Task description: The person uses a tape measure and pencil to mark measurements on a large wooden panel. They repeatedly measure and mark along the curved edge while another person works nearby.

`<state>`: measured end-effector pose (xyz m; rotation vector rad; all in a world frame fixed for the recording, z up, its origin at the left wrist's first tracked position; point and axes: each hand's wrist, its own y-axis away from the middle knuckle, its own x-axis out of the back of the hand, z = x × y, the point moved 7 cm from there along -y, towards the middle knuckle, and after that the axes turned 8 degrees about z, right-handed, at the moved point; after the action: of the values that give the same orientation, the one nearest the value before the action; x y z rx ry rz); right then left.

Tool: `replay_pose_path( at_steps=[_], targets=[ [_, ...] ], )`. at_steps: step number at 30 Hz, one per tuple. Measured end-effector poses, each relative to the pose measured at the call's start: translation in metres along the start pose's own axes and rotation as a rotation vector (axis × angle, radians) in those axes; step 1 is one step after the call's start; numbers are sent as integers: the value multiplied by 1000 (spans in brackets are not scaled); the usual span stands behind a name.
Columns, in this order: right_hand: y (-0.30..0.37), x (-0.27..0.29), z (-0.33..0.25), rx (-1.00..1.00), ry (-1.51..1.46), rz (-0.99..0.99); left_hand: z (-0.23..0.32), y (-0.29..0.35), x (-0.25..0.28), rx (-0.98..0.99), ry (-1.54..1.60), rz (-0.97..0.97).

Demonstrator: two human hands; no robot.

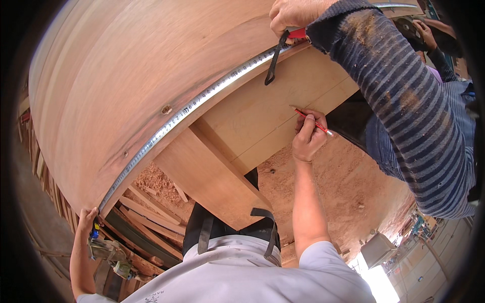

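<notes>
My right hand [309, 137] is closed round a red pencil [314, 122], its sharpened tip on or just above a pale board [273, 108] with a thin line along it. Far to the left, my left hand [87, 220] grips the end of a steel measuring tape [189, 107] at the corner of a large wooden panel [116, 65]. Something small and blue [94, 231] shows beside that hand. The tape lies along the panel's near edge. At its far end, a co-worker's hand [298, 12] holds a red object with a black strap [274, 63].
The co-worker's striped, dusty sleeve [404, 101] crosses the right side. A shorter plank [212, 177] juts toward my waist. Wood strips [151, 209] lie under the panel at left, and shavings [348, 177] cover the floor. Another person's hand [425, 34] shows at the upper right.
</notes>
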<state>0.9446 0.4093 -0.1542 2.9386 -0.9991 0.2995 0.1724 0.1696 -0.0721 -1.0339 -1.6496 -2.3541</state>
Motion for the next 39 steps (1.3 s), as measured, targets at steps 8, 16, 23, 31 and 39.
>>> replay_pose_path(
  at_steps=[8,16,23,31,39],
  targets=[
    [0,-2,2,57,35,-40,4,2,0,7,-7,5],
    [-2,0,3,25,47,-21,11,5,-3,-11,-4,-8],
    [-10,-3,-5,9,-57,5,13,7,-3,-1,-9,-8],
    [-59,-20,-1,80,14,30,9,4,-2,0,-5,-5],
    [-59,-25,0,174,151,41,20,10,-5,1,-23,-16]
  ],
)
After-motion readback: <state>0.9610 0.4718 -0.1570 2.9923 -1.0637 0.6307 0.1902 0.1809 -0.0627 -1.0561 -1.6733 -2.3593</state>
